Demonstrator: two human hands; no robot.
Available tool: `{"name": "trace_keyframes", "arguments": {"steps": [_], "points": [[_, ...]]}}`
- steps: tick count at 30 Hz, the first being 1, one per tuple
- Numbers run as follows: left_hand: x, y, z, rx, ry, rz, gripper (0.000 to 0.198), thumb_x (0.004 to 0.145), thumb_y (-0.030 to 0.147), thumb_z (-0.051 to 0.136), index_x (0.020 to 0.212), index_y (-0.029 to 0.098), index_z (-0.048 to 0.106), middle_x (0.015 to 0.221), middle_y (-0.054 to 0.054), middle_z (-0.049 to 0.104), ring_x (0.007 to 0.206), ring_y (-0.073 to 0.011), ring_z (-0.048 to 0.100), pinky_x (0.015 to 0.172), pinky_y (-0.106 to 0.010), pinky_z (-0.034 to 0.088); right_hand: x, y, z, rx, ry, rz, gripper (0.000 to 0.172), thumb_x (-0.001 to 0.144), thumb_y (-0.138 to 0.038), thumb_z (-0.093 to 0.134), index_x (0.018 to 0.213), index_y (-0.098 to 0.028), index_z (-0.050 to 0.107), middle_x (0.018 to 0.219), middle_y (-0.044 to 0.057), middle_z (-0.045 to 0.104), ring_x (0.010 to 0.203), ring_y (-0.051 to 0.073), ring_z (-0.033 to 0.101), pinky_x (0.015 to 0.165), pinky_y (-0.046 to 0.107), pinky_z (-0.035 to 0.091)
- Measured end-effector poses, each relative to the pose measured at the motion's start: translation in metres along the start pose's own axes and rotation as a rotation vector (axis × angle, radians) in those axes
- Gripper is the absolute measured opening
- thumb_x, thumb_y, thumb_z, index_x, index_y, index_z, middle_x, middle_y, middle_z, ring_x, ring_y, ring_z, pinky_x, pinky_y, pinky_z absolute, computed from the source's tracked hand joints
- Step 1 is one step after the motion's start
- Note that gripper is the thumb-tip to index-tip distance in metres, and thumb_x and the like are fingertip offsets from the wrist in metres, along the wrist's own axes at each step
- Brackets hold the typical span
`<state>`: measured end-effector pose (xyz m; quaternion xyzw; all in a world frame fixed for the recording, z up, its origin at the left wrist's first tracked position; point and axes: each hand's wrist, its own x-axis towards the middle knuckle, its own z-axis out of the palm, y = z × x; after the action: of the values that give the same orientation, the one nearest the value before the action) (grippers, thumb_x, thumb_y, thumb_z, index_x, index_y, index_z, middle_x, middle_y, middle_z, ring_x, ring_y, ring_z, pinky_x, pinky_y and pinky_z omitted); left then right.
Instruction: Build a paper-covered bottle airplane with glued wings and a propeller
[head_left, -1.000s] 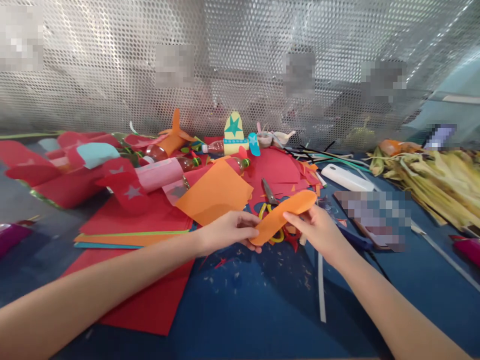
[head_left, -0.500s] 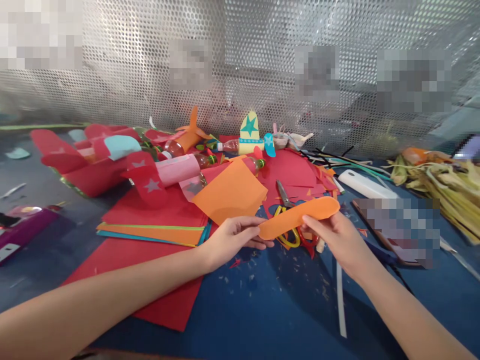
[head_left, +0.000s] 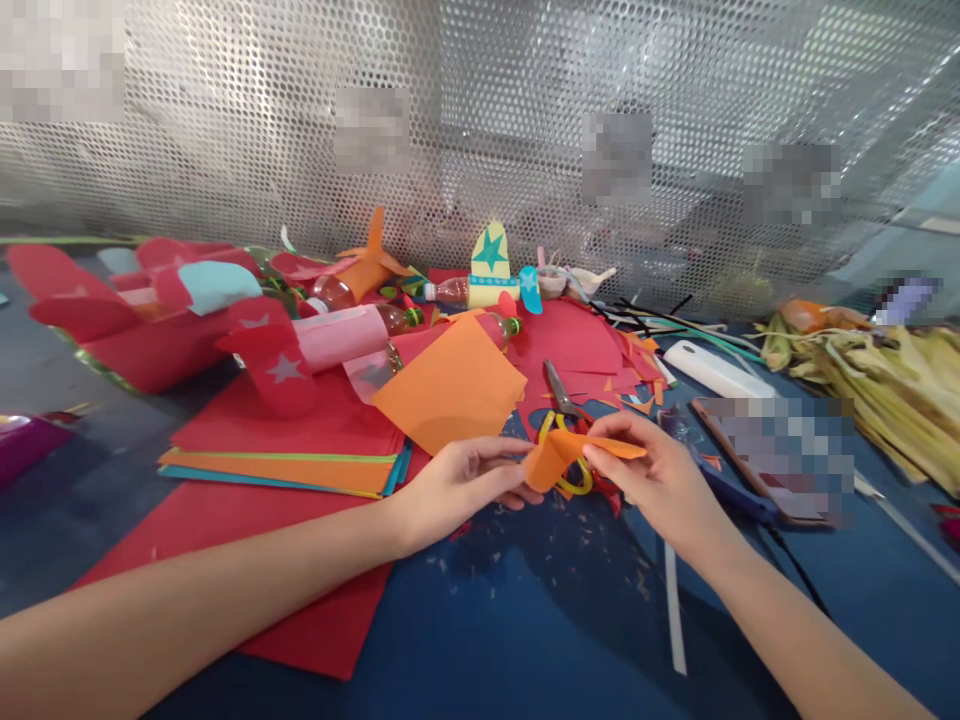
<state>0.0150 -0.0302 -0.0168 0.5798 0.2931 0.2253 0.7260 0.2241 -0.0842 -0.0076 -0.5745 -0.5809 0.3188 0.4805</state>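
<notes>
An orange paper strip [head_left: 556,456] with a rounded end is held up between my two hands, bent and turned partly edge-on. My left hand [head_left: 469,487] pinches its left end between thumb and fingers. Farther right, my right hand [head_left: 652,468] is closed on the strip, thumb in front and fingers behind. Scissors [head_left: 576,478] with yellow handles lie just beneath the strip, partly hidden by it. Behind my left hand is an orange paper sheet [head_left: 454,385]. Stacked coloured paper [head_left: 281,470] and a red sheet [head_left: 315,610] are under and beside my left forearm.
Red paper-covered crafts [head_left: 172,330] stand at the left, and decorated bottles [head_left: 450,290] at the back. A phone [head_left: 765,465], a white glue gun [head_left: 716,370] and dried husks [head_left: 892,380] lie at the right. A metal mesh wall [head_left: 510,100] rises behind.
The orange strip has gone from lying broad and flat toward me to bent and partly edge-on. My right hand has turned and moved slightly left; the view has shifted a little.
</notes>
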Motion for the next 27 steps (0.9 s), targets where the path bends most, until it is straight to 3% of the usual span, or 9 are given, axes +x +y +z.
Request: {"name": "trace_keyframes", "arguments": {"steps": [5,10,15,20,27], "points": [[0.001,-0.004,0.000,-0.008,-0.031,0.014,0.037,0.079,0.049,0.063,0.089,0.013,0.060,0.084,-0.008,0.071,0.082,-0.0186,0.067,0.078,-0.031,0.050,-0.005,-0.001,0.005,0.178,-0.076,0.055,0.019,0.077,-0.040,0.069,0.082,-0.023,0.063,0.078,0.000,0.061,0.072,0.015,0.060,0.066,0.024,0.050],[0.003,-0.009,0.001,0.084,0.051,0.058,0.039,0.075,0.034,0.069,0.104,0.020,0.047,0.074,0.003,0.061,0.069,-0.0128,0.061,0.068,-0.027,0.048,-0.007,0.004,0.004,0.288,-0.089,0.086,0.018,0.080,-0.040,0.069,0.088,-0.025,0.066,0.079,-0.002,0.060,0.061,0.010,0.056,0.059,0.021,0.049],[0.004,-0.010,0.003,0.191,0.019,-0.016,0.023,0.076,0.030,0.064,0.093,0.015,0.059,0.077,-0.001,0.064,0.069,-0.0130,0.061,0.071,-0.026,0.049,-0.008,-0.003,0.006,0.162,-0.122,0.014,0.013,0.078,-0.036,0.069,0.081,-0.023,0.067,0.073,-0.001,0.062,0.053,0.010,0.053,0.051,0.022,0.050],[0.004,-0.008,0.002,0.186,0.004,-0.031,0.017,0.077,0.028,0.063,0.089,0.016,0.062,0.078,-0.001,0.069,0.069,-0.0132,0.064,0.070,-0.025,0.050,-0.010,-0.007,0.011,0.104,-0.140,-0.020,0.008,0.078,-0.030,0.067,0.081,-0.024,0.068,0.080,0.002,0.066,0.066,0.014,0.062,0.059,0.024,0.056],[0.006,-0.008,-0.003,0.086,0.075,-0.042,0.019,0.078,0.025,0.064,0.094,0.015,0.063,0.075,-0.001,0.070,0.069,-0.0133,0.067,0.072,-0.025,0.051,-0.013,0.004,0.009,0.072,-0.244,-0.061,0.009,0.075,-0.023,0.070,0.080,-0.029,0.075,0.101,0.004,0.055,0.085,0.016,0.064,0.074,0.028,0.056]]}}
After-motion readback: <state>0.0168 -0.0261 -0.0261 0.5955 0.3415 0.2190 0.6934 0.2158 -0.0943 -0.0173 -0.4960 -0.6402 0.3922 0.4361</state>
